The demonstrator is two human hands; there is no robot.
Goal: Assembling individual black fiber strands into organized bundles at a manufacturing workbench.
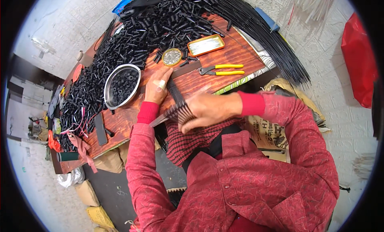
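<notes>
A bundle of thin black rods (176, 92) runs from the table's near edge down over my lap. My left hand (156, 88), with a pale bandage on its back, rests at the table's edge with its fingers closed beside the upper ends of the rods; its fingertips are partly hidden. Lower down, my right hand (210, 110) is curled around the rods from the right, slightly smeared by motion. Just left of my left hand stands an oval metal bowl (139, 83) of small black rings. Yellow-handled pliers (226, 69) lie beyond my right hand.
Black tubular parts (140, 36) heap across the back and left of the wooden table (248, 52). An orange-rimmed tray (205, 45) of pale thin pieces and a round dish (172, 57) of small metal pieces stand there. Long black rods (276, 44) overhang the right side.
</notes>
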